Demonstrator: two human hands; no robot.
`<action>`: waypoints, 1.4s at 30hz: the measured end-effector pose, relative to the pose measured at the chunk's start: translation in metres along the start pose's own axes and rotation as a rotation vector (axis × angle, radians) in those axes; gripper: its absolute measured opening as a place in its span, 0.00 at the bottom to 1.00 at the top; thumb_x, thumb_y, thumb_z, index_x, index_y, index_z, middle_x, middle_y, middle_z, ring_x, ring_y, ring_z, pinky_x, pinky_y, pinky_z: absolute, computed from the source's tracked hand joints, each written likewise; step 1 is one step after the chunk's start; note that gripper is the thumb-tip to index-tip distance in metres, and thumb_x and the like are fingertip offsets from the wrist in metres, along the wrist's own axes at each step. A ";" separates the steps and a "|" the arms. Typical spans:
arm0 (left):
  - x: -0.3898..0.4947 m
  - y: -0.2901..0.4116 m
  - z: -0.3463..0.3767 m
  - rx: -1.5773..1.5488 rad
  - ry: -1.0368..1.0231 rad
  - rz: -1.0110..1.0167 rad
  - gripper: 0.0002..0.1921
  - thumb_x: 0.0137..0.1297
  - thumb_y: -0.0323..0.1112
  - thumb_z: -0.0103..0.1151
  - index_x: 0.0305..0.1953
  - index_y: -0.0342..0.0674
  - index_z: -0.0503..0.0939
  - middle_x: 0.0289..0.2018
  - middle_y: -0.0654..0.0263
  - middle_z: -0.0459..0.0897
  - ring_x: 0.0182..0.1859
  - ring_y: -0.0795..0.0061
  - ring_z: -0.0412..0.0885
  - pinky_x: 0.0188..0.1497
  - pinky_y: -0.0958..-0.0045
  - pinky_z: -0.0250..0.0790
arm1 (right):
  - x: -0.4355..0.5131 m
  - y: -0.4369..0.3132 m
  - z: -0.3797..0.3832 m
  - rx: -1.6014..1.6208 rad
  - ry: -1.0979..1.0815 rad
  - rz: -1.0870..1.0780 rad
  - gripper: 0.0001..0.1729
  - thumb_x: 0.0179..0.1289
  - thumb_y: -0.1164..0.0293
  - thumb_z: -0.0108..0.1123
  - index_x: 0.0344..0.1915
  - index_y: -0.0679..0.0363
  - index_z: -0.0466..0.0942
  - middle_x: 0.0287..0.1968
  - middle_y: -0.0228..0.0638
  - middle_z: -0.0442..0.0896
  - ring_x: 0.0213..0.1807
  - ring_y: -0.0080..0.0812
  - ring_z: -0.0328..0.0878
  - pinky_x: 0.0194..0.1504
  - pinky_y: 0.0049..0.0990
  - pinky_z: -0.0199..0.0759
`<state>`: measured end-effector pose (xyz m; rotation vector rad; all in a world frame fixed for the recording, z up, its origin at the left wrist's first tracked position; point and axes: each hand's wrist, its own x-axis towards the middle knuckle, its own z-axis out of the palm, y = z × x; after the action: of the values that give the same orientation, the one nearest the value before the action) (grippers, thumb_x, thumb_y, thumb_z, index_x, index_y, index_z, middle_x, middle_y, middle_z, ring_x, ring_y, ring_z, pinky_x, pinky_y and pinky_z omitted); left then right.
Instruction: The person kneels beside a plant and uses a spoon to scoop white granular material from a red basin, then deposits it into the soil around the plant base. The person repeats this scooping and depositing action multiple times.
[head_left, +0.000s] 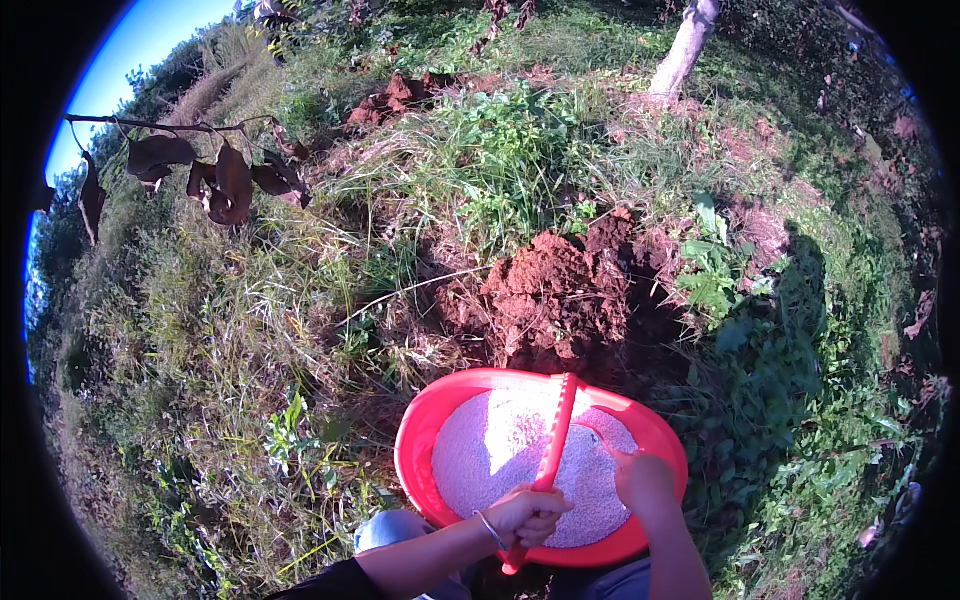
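A red plastic basket (424, 420) stands in front of my knees, filled with pale, whitish granules (480, 450). Its arched red handle (556, 439) crosses over the top, and my left hand (531, 516) is closed around the near part of it. A bracelet circles that wrist. My right hand (645, 480) is over the basket's right side, fingers curled on a thin reddish handle (602, 438) that runs down to the granules. It looks like a scoop's, but its lower end is hard to make out.
Just beyond the basket is a mound of loose red soil (555, 277), with a shaded hollow on its right. Another soil heap (397, 97) lies farther back, near a pale tree trunk (684, 49). A branch with dry leaves (232, 184) hangs at upper left. Grass and weeds surround me.
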<state>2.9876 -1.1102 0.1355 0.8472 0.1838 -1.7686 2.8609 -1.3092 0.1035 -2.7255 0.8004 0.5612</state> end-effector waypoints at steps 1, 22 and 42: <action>0.000 0.000 0.001 0.005 -0.003 -0.003 0.21 0.68 0.33 0.55 0.18 0.48 0.60 0.09 0.76 0.55 0.09 0.85 0.51 0.11 0.78 0.40 | -0.002 -0.003 0.002 0.014 0.033 -0.038 0.16 0.63 0.71 0.48 0.49 0.56 0.78 0.40 0.45 0.83 0.42 0.47 0.83 0.44 0.42 0.77; 0.006 -0.016 -0.002 -0.067 -0.011 0.004 0.18 0.66 0.31 0.55 0.19 0.48 0.61 0.08 0.75 0.53 0.08 0.83 0.48 0.11 0.77 0.40 | -0.002 -0.027 0.002 0.187 0.058 -0.084 0.25 0.62 0.70 0.46 0.60 0.50 0.73 0.29 0.46 0.84 0.33 0.45 0.84 0.33 0.43 0.76; 0.015 -0.006 -0.014 -0.036 -0.094 0.036 0.18 0.67 0.31 0.46 0.18 0.46 0.60 0.08 0.73 0.54 0.08 0.81 0.49 0.12 0.75 0.42 | -0.011 -0.034 0.010 0.134 -0.192 -0.271 0.23 0.61 0.70 0.50 0.55 0.38 0.79 0.34 0.36 0.84 0.36 0.39 0.83 0.35 0.39 0.75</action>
<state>2.9868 -1.1124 0.1140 0.7360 0.1372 -1.7627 2.8681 -1.2729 0.1038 -2.5513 0.3976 0.6682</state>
